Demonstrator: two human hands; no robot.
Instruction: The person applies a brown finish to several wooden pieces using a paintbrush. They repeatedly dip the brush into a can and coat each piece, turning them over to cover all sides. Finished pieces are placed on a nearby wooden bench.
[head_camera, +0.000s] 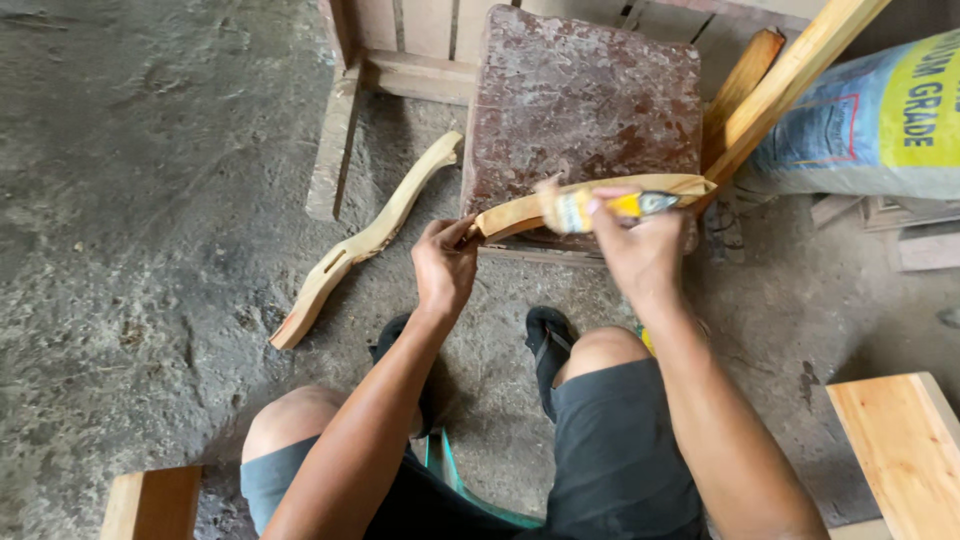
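hands at work over a stone block (585, 95): left hand (445, 265) grips a curved wood piece (520, 212), right hand (640, 245) grasps a yellow-handled tool (610, 207) on it.

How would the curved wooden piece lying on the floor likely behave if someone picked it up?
The curved wooden piece is probably stiff: it looks like solid carved wood. Its flat, wavy shape suggests it would not roll. Being long and slim, it seems fairly light, though it may tip if held near one end.
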